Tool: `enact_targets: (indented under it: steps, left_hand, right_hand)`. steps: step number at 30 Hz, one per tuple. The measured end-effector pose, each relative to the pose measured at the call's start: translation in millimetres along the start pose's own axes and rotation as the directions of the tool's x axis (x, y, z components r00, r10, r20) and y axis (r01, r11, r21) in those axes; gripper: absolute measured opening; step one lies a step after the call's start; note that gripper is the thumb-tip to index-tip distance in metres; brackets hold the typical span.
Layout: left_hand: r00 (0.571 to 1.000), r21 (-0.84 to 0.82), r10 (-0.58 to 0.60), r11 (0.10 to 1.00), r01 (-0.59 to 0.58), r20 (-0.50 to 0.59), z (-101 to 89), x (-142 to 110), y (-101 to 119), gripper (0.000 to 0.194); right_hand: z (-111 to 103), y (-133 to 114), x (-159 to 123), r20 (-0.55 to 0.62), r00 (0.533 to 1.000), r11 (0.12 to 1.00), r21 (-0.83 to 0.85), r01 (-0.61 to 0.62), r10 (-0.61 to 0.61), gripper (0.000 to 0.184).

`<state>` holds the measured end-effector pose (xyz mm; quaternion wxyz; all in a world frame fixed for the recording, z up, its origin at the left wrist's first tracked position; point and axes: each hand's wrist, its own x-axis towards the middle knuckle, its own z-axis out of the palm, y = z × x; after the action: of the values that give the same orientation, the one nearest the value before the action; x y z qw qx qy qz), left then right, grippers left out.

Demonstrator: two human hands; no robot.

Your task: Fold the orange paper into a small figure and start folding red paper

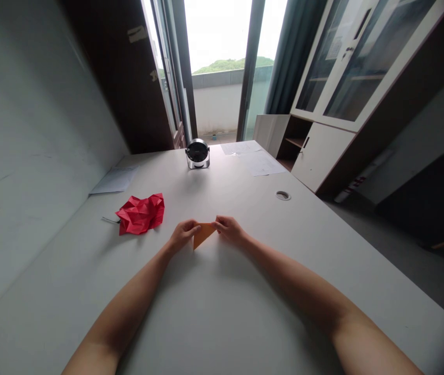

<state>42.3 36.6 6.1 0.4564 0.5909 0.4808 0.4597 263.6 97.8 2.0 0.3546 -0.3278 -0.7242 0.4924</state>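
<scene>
Between my two hands is a small orange piece of folded paper (203, 234), triangular in outline, with one point hanging downward. My left hand (185, 233) pinches its left side, thumb on the near face. At the upper right corner, my right hand (227, 228) grips the paper between thumb and curled fingers. Both hands are just over the white table (222, 307). The fingers behind the paper are partly hidden.
Crumpled red paper (140, 213) lies to the left, a thin dark strip poking out beside it. A round metal-framed device (198, 152) stands at the back. White sheets (264, 164) lie back right, more papers (114, 180) back left. A round cable hole (283, 195) is at right.
</scene>
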Motion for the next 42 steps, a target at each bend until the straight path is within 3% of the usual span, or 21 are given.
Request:
enact_targets:
  steps: [11, 28, 34, 42]
  left_hand:
    - [1.0, 0.048, 0.002, 0.999, -0.003, 0.02, -2.0, -0.3, 4.8, 0.033]
    - [1.0, 0.04, -0.005, 0.999, 0.004, 0.017, -2.9, 1.4, 4.1, 0.035]
    - [0.999, -0.059, -0.033, 0.998, 0.031, -0.029, -4.3, 2.0, 2.0, 0.037]
    - [0.999, -0.032, -0.019, 0.999, 0.021, 0.046, -3.0, 1.6, 1.3, 0.035]
  right_hand:
    - [-2.2, 3.6, 3.4, -0.006, 1.0, 0.993, 0.119, 0.013, -0.013, 0.047]
    - [-5.2, -9.0, 2.0, -0.09, 0.995, 0.992, 0.125, -0.022, 0.033, 0.057]
    - [-2.6, -10.2, -2.7, 0.01, 1.0, 0.99, 0.138, 0.026, -0.028, 0.047]
    - [-0.1, -8.1, 0.0, 0.084, 0.996, 0.994, 0.11, 0.014, -0.023, 0.039]
